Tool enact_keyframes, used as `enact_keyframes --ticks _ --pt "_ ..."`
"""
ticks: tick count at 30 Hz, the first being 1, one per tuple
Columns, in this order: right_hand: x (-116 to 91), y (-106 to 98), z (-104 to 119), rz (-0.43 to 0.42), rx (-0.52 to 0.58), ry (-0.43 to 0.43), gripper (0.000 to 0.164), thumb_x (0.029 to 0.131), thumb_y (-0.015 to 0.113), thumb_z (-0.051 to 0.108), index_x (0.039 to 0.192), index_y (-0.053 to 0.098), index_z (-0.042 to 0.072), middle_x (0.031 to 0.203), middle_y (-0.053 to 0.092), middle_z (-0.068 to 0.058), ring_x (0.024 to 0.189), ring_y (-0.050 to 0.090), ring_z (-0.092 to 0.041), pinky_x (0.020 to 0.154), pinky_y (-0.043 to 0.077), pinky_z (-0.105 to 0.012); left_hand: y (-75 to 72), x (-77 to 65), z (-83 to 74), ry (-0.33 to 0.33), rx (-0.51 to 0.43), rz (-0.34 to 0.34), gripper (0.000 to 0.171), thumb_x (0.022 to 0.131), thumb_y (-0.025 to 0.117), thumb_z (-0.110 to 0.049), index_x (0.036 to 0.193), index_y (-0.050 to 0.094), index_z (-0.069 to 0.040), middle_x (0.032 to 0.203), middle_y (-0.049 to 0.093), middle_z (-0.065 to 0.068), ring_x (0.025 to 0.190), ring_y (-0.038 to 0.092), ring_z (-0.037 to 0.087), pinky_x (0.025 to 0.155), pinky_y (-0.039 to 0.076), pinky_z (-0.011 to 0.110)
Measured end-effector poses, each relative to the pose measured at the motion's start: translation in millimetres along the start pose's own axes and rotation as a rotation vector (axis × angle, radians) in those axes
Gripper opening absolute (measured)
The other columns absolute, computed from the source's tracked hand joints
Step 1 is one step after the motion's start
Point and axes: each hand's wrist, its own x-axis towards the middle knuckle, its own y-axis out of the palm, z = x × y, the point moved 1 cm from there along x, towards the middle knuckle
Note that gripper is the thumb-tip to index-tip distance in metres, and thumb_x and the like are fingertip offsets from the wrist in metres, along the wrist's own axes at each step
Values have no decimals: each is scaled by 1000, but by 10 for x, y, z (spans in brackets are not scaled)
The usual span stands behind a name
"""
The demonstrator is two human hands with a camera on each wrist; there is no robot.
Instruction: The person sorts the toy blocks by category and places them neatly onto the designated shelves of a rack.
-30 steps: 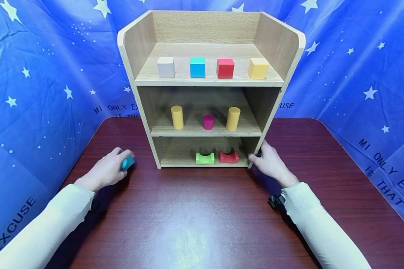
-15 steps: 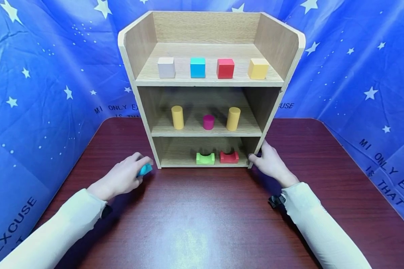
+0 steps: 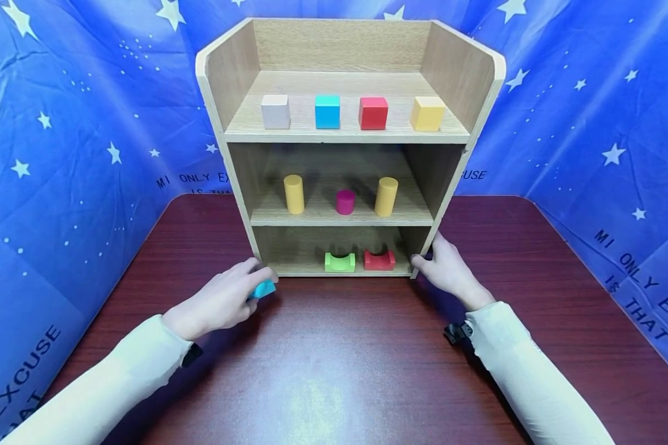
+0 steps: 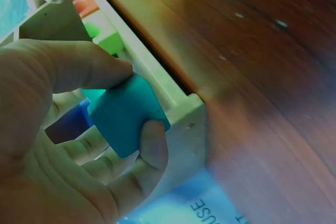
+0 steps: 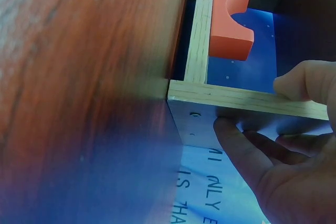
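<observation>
My left hand [image 3: 222, 301] pinches a blue block [image 3: 264, 288] between thumb and fingertips, just in front of the lower left corner of a small wooden shelf [image 3: 345, 138]. In the left wrist view the block's flat teal face [image 4: 126, 114] shows, and the fingers hide part of its shape. My right hand [image 3: 451, 272] grips the shelf's right side panel low down, thumb on the inner side and fingers against the outside. On the bottom shelf sit a green arch block [image 3: 340, 263] and a red arch block [image 3: 380, 261], side by side toward the right.
White, blue, red and yellow cubes line the top board [image 3: 345, 137]. Two yellow cylinders [image 3: 294, 194] [image 3: 386, 196] and a short purple cylinder [image 3: 345, 202] stand on the middle level. A blue starry cloth [image 3: 89, 123] surrounds the dark wooden table [image 3: 334, 358].
My left hand has moved right with the blue block, from left of the shelf to its front left corner. My right hand has stayed on the side panel.
</observation>
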Motion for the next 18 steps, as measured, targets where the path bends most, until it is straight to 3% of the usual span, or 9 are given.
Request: enact_keyframes --ticks 5,12,18 --pt "1 0 -1 1 -1 7 42 84 61 12 121 45 1 98 63 -17 93 58 -30 82 44 -44 -4 93 -78 20 -20 14 49 71 69 1 113 58 -24 102 51 -3 84 53 15 64 47 35" --pt "7 2 -3 -3 2 -3 44 84 61 11 123 44 0 98 63 -18 93 58 -31 82 44 -44 42 250 -154 110 1 1 47 71 63 5 110 59 -21 102 51 -4 86 52 14 66 47 31" --pt "11 8 -20 -1 -2 -2 44 84 61 12 123 44 0 98 63 -17 93 57 -29 82 45 -44 56 389 -210 112 7 -15 48 72 60 7 112 59 -20 106 52 -3 92 52 18 64 48 34"
